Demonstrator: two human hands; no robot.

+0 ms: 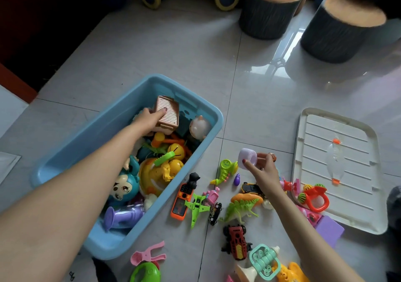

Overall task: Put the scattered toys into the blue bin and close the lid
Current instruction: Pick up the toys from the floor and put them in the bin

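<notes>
My left hand [149,118] grips the brown slatted toy [167,115] over the blue bin [121,108] — my right hand [261,169] pinches a lilac cup [247,158], the bin lying to its left.

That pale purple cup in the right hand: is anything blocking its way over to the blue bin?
Nothing visible blocks it. The pale purple cup is held up off the floor in the right hand, above the scattered toys, and the blue bin stands open; its lid lies on the floor to the right.
</notes>
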